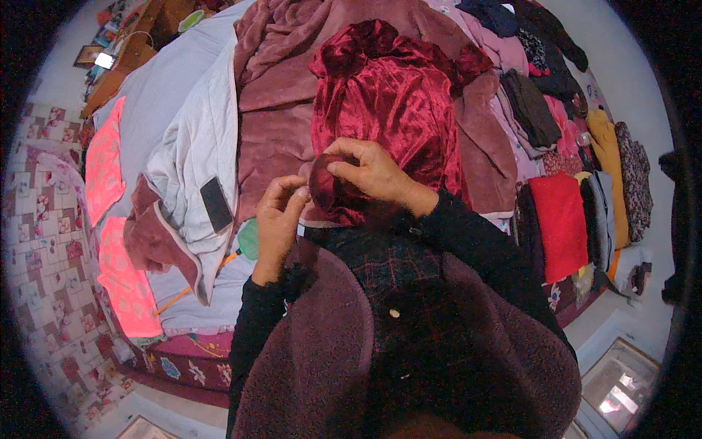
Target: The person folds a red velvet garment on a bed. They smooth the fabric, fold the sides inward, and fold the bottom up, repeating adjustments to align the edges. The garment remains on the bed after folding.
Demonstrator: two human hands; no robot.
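Note:
A wine-red velvet garment [395, 104] lies spread in front of me, its far edge bunched and ruffled. My right hand [378, 173] grips a rounded, dark fold of its near left part between thumb and fingers. Just left of that fold is my left hand [281, 222], thumb and fingertips bent close together beside the cloth's edge. Whether it pinches a bit of fabric or a thread is too blurred to tell. Beneath the velvet is a dusty-pink plush blanket [274, 131] with a pale bound edge.
A black smartphone [216, 205] rests on the blanket's turned-back pale side [192, 126]. Near my left forearm lies a green mesh swatter [249, 240] with an orange handle. Neon-pink cloths [126, 280] line the bed's left edge. Folded clothes, including a red one [559, 228], are stacked on the right.

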